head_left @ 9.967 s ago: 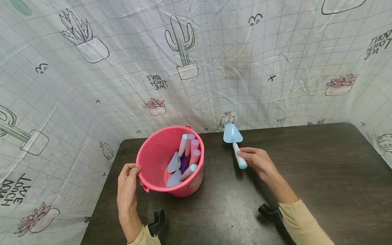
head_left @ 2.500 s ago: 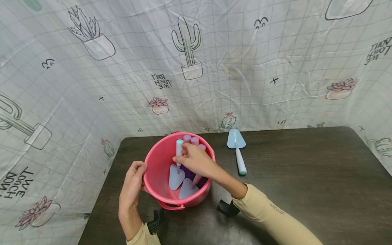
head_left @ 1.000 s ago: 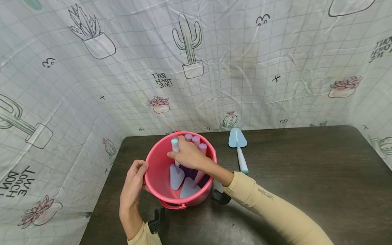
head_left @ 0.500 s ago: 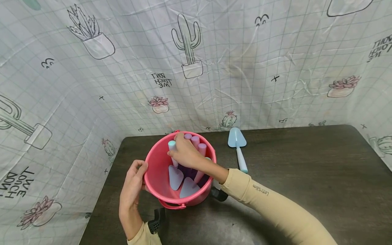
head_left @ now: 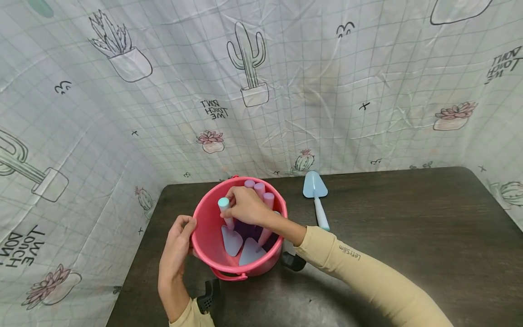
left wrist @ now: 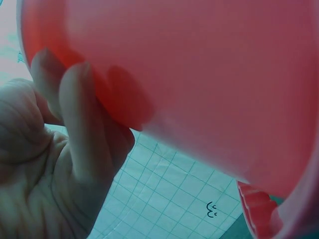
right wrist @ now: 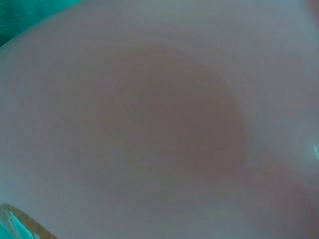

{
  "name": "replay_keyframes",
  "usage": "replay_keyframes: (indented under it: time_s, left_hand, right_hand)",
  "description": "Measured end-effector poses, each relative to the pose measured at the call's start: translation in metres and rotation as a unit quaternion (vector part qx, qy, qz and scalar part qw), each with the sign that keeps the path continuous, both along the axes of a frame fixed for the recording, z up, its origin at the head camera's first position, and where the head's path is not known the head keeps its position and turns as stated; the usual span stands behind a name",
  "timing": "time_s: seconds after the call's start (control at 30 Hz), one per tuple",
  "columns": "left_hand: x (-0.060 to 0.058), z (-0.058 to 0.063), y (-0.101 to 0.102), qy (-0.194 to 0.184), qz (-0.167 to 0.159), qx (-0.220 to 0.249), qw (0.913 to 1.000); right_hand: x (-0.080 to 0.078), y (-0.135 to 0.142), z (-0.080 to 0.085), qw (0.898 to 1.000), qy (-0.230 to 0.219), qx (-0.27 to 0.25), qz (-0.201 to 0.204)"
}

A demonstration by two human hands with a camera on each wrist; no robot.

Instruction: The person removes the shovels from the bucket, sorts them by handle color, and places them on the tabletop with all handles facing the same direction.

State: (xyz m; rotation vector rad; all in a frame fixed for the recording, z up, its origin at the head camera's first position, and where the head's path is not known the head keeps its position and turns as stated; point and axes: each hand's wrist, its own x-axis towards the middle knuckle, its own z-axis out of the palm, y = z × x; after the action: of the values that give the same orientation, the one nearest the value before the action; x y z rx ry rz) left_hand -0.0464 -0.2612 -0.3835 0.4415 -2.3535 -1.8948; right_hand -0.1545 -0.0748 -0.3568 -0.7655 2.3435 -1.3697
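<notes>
A pink bucket [head_left: 208,243] stands tilted toward me on the dark table, with several toy trowels inside. My left hand [head_left: 176,245] grips its left rim, thumb over the edge; in the left wrist view the fingers [left wrist: 82,119] lie against the outer wall. Inside the bucket my right hand [head_left: 249,206] pinches the white, mint-tipped handle of a pale blue trowel [head_left: 232,240], its blade low in the bucket. Another pale blue blade [head_left: 251,252] lies beside it. Pink handles [head_left: 268,200] stand along the right wall above purple blades. The right wrist view is mostly a blur.
A light blue trowel [head_left: 315,186] lies on the table [head_left: 388,218] right of the bucket, its handle end partly behind the right sleeve. Behind the table hangs a white cactus-print cloth [head_left: 327,91]. The bucket's pink carrying handle [head_left: 229,275] hangs at the front.
The right hand has laid one light blue trowel on the table and reached into the bucket. It has taken another trowel's handle and tipped it leftward. The left hand stays on the rim.
</notes>
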Motion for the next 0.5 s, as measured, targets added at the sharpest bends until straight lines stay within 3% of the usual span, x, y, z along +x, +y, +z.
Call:
replay_keyframes:
  time_s: [0.3, 0.5]
  left_hand:
    - [-0.001, 0.0, 0.0, 0.003, -0.005, 0.011, 0.9999]
    - [-0.001, -0.001, 0.0, 0.003, -0.003, 0.02, 0.9998]
  right_hand:
    - [0.003, 0.002, 0.003, 0.999, 0.048, -0.003, -0.014]
    - [0.003, 0.01, 0.006, 0.998, 0.057, -0.005, -0.019]
